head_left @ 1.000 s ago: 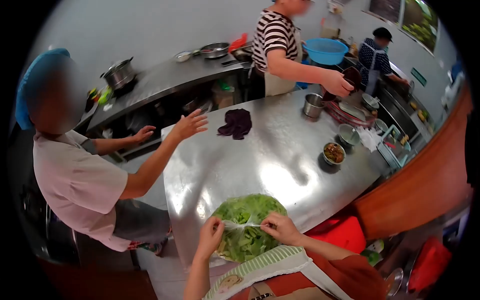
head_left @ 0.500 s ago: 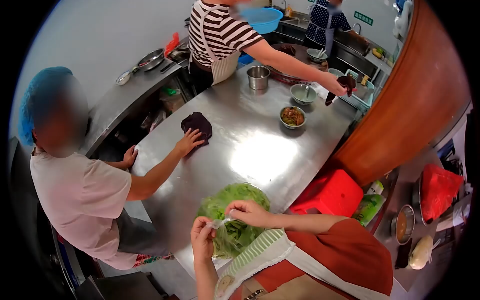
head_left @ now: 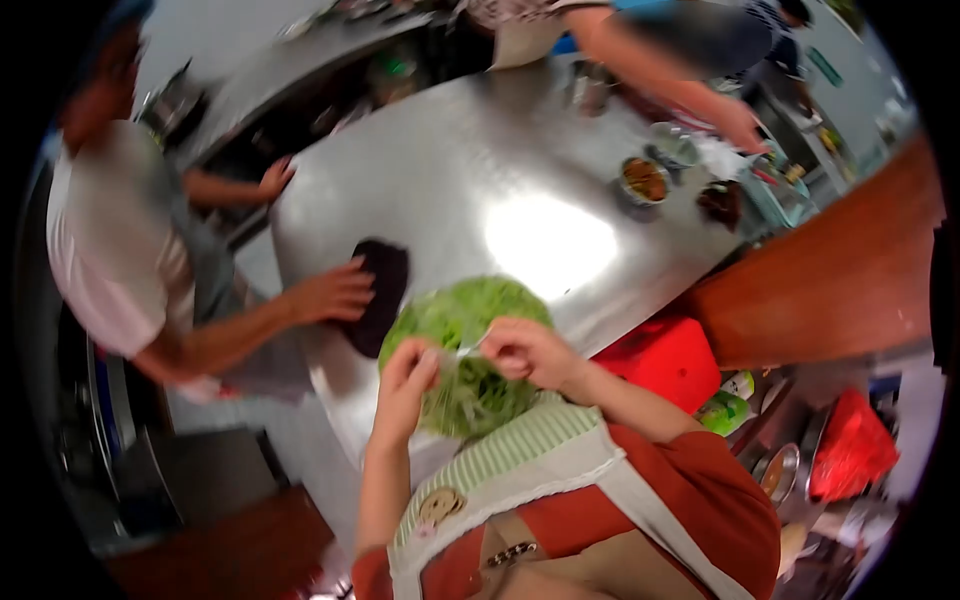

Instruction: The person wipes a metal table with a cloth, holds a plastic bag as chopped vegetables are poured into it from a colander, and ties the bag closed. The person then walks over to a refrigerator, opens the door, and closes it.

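A clear plastic bag full of green leafy vegetables (head_left: pixel 470 395) rests at the near edge of the metal table (head_left: pixel 440 180). My left hand (head_left: pixel 408 378) pinches the gathered plastic on the left side of its top. Opposite it, my right hand (head_left: pixel 520 350) has its fingers closed on the plastic too. Just left of the bag lies a dark cloth (head_left: pixel 383 290), with a co-worker's hand on it.
At the left stands a co-worker (head_left: pixel 120 230); another leans in from the top with an outstretched arm (head_left: pixel 680 85). A bowl of food (head_left: pixel 644 181), a second bowl (head_left: pixel 674 147) and a dark cloth (head_left: pixel 719 203) are at the far right. A red stool (head_left: pixel 665 365) stands beside the table.
The co-worker at the left has drawn the dark cloth nearer to the bag. The far co-worker's dark item now lies on the table, let go. My hands remain at the bag's top while the view shifts.
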A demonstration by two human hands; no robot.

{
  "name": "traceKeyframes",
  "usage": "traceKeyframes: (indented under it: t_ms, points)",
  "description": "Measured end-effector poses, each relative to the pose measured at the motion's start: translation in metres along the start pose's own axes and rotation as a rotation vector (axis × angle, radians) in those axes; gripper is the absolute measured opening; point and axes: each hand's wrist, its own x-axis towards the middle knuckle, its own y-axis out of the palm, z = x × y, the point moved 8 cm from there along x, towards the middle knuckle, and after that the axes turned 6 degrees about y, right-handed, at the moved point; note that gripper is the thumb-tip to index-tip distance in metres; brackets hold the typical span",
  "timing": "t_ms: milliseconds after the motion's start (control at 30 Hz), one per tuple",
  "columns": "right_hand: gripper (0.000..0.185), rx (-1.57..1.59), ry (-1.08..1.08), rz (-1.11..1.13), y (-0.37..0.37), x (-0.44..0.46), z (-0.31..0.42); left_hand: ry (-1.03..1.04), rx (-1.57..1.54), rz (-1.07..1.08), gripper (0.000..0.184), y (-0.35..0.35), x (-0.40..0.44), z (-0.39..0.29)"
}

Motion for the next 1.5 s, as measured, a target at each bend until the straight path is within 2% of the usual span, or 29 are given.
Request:
traceKeyframes:
  t_ms: [33, 133, 267, 333, 400, 467, 500, 533, 600, 667, 767, 800, 833, 900, 967, 1000, 1033, 1067, 1100, 1133, 1167, 1200, 1267, 1300, 1333, 1367, 1433, 1500]
  points:
    - [0.023, -0.017, -0.007, 0.011, 0.004, 0.000, 0.001, -0.008, -0.091, 0.025, 0.013, 0.001, 0.001, 0.004]
    - [0.021, 0.071, -0.002, 0.040, 0.011, 0.000, 0.002, -0.037, -0.143, 0.002, 0.015, -0.003, 0.001, 0.005]
    - [0.016, -0.003, 0.093, 0.084, 0.016, 0.000, 0.000, -0.015, -0.097, -0.033, 0.014, -0.006, -0.003, 0.000]
    - [0.011, -0.271, 0.124, -0.076, 0.008, 0.004, -0.005, -0.038, -0.071, -0.016, 0.013, -0.007, -0.003, 0.008]
    - [0.022, -0.605, 0.011, -0.281, 0.009, 0.004, 0.002, 0.019, -0.032, 0.003, 0.011, 0.002, -0.003, 0.004]
    - [0.039, -0.843, -0.129, -0.268, 0.021, 0.009, 0.009, 0.070, -0.030, 0.030, 0.009, 0.006, -0.003, 0.001]
    - [0.037, -0.905, -0.102, -0.214, 0.025, 0.013, 0.007, 0.035, -0.039, 0.058, 0.008, 0.009, -0.004, -0.001]
    - [0.024, -1.020, -0.189, -0.162, 0.038, 0.015, 0.012, 0.056, -0.048, 0.085, 0.008, 0.013, -0.004, -0.010]
    - [0.017, -1.046, -0.201, -0.266, 0.038, 0.011, 0.019, 0.070, 0.007, 0.087, 0.012, 0.012, -0.006, -0.015]
    - [0.014, -1.097, -0.307, -0.307, 0.034, 0.012, 0.024, 0.091, 0.309, 0.056, 0.021, 0.004, -0.010, -0.032]
    - [0.011, -0.940, -0.252, -0.328, 0.027, 0.018, 0.020, 0.269, 0.517, 0.136, 0.026, 0.000, -0.012, -0.027]
    - [0.011, -0.903, -0.205, -0.374, 0.020, 0.017, 0.020, 0.273, 0.517, 0.052, 0.026, -0.009, -0.014, -0.031]
    - [0.011, -0.939, -0.181, -0.324, 0.021, 0.023, 0.019, 0.280, 0.453, 0.072, 0.027, -0.010, -0.010, -0.030]
    - [0.015, -0.771, -0.155, -0.291, 0.027, 0.021, 0.020, 0.296, 0.392, 0.100, 0.027, -0.008, -0.010, -0.031]
    - [0.018, -0.705, -0.126, -0.252, 0.040, 0.022, 0.025, 0.206, -0.124, 0.164, 0.025, -0.004, -0.003, -0.026]
    - [0.021, -0.629, -0.101, -0.223, 0.045, 0.021, 0.026, 0.209, -0.130, 0.161, 0.025, -0.005, -0.003, -0.028]
    - [0.021, -0.634, -0.098, -0.225, 0.043, 0.018, 0.030, 0.083, -0.353, 0.171, 0.023, -0.001, -0.006, -0.020]
    - [0.020, -0.500, -0.014, -0.144, 0.044, 0.017, 0.025, -0.042, -0.571, 0.187, 0.021, 0.003, -0.012, -0.016]
    - [0.019, -0.362, 0.068, -0.065, 0.046, 0.018, 0.020, -0.040, -0.572, 0.194, 0.021, 0.002, -0.014, -0.017]
    - [0.019, -0.361, 0.058, -0.077, 0.043, 0.016, 0.021, -0.068, -0.638, 0.143, 0.021, 0.002, -0.015, -0.012]
    - [0.016, -0.296, 0.138, -0.064, 0.043, 0.013, 0.015, -0.107, -0.710, 0.103, 0.020, 0.005, -0.017, -0.008]
    - [0.016, -0.223, 0.206, -0.069, 0.043, 0.004, 0.011, -0.063, -0.678, 0.067, 0.020, 0.004, -0.016, -0.015]
    - [0.014, -0.072, 0.106, -0.044, 0.050, 0.000, 0.030, 0.004, -0.571, 0.053, 0.018, 0.005, -0.012, -0.040]
    - [0.015, -0.209, 0.057, -0.007, 0.078, -0.008, 0.044, 0.034, -0.402, 0.070, 0.015, 0.017, -0.016, -0.068]
    - [0.015, -0.325, 0.012, 0.004, 0.098, -0.012, 0.052, 0.046, -0.344, -0.049, 0.018, 0.018, -0.016, -0.083]
    - [0.016, -0.303, 0.002, 0.081, 0.112, -0.013, 0.057, -0.029, -0.437, -0.071, 0.017, 0.019, -0.016, -0.088]
    - [0.017, -0.212, -0.018, 0.187, 0.120, -0.019, 0.067, 0.070, -0.441, -0.072, 0.015, 0.014, -0.017, -0.099]
    - [0.017, -0.189, -0.044, 0.200, 0.111, -0.030, 0.067, 0.065, -0.495, -0.059, 0.018, 0.015, -0.023, -0.102]
